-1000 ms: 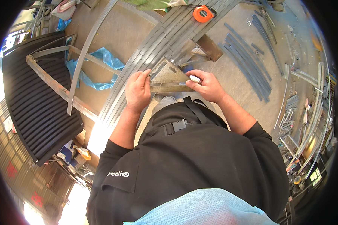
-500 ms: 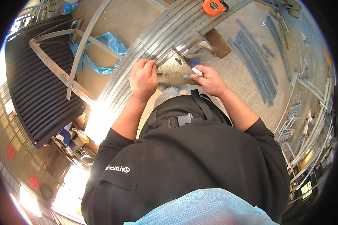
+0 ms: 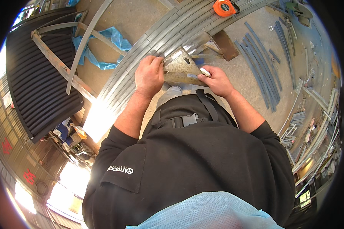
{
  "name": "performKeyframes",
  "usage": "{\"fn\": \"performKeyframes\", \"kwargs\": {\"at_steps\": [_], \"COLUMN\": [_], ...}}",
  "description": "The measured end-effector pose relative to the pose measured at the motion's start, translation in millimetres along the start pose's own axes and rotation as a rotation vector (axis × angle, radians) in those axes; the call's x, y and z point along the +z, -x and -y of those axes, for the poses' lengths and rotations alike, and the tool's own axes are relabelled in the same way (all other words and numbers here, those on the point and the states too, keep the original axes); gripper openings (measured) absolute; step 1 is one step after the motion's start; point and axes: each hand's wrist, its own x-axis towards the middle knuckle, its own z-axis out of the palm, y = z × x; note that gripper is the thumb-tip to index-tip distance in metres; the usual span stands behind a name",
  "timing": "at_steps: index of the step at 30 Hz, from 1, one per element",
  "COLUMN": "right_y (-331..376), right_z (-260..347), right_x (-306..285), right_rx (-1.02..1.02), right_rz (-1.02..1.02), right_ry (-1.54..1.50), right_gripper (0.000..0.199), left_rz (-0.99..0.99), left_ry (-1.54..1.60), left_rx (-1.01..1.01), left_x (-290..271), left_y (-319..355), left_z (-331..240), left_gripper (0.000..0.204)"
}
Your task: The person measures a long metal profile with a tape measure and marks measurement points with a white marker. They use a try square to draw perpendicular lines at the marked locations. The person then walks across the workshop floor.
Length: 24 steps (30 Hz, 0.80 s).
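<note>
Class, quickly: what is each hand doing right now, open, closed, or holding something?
Left hand: closed on the triangular metal square, pressing it down.
Right hand: closed on a small white marker at the square's edge.

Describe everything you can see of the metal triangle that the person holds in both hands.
The metal triangle is a flat, dull grey set square with a small dark hole near its upper edge and a thicker bar along its lower edge. Sunlight glints on its top corner. The left hand grips its left side; the right hand, pinching a small white piece, presses its right end. It lies over long grey metal strips.
</note>
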Motion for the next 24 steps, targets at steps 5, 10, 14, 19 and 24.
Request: {"fn": "performKeyframes", "kwargs": {"at_steps": [5,10,14,19,24], "right_y": [1.4,2.8,4.1,6.5,8.4], "right_z": [5.4,8.1,8.8,10.5,13.1], "right_x": [-2.4,-3.1,-3.6,-4.6,-5.6], "right_rx": [0.008,0.036,0.055,0.07,0.057], "right_rz": [0.007,0.021,0.025,0.033,0.035], "right_ry": [0.009,-0.011,-0.035,-0.038,-0.032], "right_gripper": [0.022,0.025,0.03,0.034,0.036], "left_rz": [0.004,0.068,0.136,0.178,0.086], "left_ry": [0.001,0.003,-0.018,-0.123,-0.153], "left_rx": [0.003,0.047,0.127,0.183,0.241], "left_x": [-0.1,-12.9,-24.2,-21.0,-8.4], "left_y": [0.7,7.2,13.9,21.1,26.2], "left_z": [-1.3,-6.5,-8.0,-0.8,10.0], "left_gripper": [0.02,0.049,0.076,0.081,0.075]}}
